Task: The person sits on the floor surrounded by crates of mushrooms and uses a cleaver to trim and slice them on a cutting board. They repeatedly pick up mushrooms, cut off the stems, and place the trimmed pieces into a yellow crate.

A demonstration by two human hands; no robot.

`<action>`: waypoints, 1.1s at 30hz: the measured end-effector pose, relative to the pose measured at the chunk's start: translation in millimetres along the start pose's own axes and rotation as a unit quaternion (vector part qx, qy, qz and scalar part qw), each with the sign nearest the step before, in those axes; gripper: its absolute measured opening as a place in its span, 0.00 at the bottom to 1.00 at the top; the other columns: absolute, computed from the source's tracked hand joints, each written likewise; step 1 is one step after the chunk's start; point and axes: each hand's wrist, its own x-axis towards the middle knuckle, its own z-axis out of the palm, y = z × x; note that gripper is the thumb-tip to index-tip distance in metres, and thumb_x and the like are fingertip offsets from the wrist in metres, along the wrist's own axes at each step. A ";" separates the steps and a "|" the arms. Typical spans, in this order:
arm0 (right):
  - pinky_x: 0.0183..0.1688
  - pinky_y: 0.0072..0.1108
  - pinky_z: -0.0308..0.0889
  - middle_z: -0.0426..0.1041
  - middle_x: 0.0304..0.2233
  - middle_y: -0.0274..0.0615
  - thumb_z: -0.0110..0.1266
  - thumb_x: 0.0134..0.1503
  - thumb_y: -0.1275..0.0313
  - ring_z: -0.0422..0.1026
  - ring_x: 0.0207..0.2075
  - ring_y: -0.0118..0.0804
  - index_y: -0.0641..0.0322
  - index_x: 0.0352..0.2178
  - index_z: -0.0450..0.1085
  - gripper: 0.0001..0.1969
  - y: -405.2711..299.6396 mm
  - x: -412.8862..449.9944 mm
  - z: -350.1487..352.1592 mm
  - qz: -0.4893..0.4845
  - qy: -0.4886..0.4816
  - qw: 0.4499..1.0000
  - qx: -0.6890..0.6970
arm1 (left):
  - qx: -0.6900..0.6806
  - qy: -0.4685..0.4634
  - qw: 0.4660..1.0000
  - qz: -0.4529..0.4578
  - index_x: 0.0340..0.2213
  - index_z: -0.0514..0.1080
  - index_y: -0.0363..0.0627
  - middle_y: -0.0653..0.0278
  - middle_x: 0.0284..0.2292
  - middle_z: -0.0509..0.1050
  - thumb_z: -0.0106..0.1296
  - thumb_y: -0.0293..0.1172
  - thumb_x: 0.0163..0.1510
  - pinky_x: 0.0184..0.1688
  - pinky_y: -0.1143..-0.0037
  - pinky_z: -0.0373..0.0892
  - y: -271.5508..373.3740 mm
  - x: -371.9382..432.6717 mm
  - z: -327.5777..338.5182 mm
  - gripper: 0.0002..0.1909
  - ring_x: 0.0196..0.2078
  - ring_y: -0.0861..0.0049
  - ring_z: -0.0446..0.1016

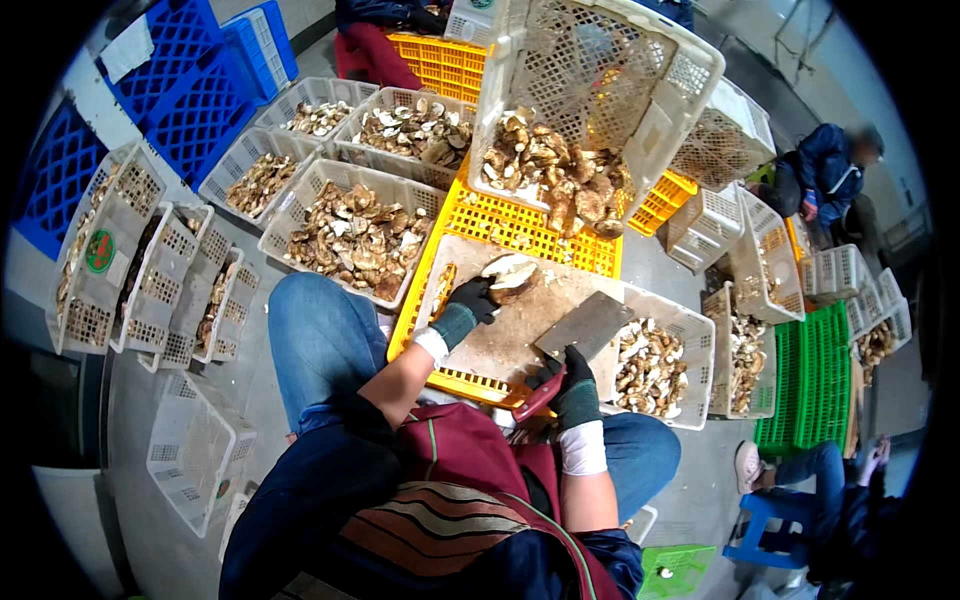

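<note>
My left hand (472, 304), in a dark glove, holds a large mushroom (512, 279) with a pale face upward, over the upper part of a worn cutting board (517, 330). My right hand (571, 379), gloved too, grips the red handle of a cleaver (586, 326); its broad blade lies over the board's right side, apart from the mushroom. Under the board is an upturned yellow plastic crate (480, 385). Beyond the board, a tilted white crate (679, 112) spills whole brown mushrooms (577, 180) onto the yellow crate.
White crates of mushroom pieces stand at front left (262, 244) and beside my right knee (709, 375). More crates (139, 330) stand tilted at far left. Green crates (802, 375) are stacked at right. Other people (825, 176) sit at the right and top; a blue stool (772, 529) is at lower right.
</note>
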 end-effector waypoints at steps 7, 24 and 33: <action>0.34 0.48 0.62 0.64 0.30 0.48 0.48 0.49 0.56 0.64 0.28 0.51 0.55 0.38 0.59 0.19 12.2 18.6 -8.2 0.004 0.014 1.000 -0.025 | -0.022 0.003 1.000 -0.013 0.40 0.65 0.41 0.67 0.28 0.72 0.58 0.25 0.35 0.27 0.75 0.68 -18.0 7.1 -6.5 0.25 0.27 0.79 0.69; 0.33 0.38 0.63 0.66 0.24 0.42 0.46 0.48 0.51 0.66 0.27 0.46 0.58 0.33 0.64 0.22 12.3 32.3 -19.3 0.007 -0.038 0.995 -0.093 | -0.051 0.319 0.939 0.116 0.47 0.59 0.37 0.51 0.36 0.70 0.50 0.46 0.47 0.40 0.73 0.63 50.1 36.8 -95.2 0.31 0.39 0.65 0.69; 0.27 0.37 0.63 0.64 0.17 0.42 0.44 0.49 0.51 0.64 0.20 0.45 0.58 0.22 0.63 0.20 16.1 40.3 -22.5 0.062 -0.089 0.994 0.025 | 0.206 0.120 0.959 0.154 0.37 0.69 0.41 0.56 0.39 0.70 0.44 0.41 0.48 0.47 0.72 0.61 -4.5 -0.4 3.0 0.19 0.43 0.63 0.68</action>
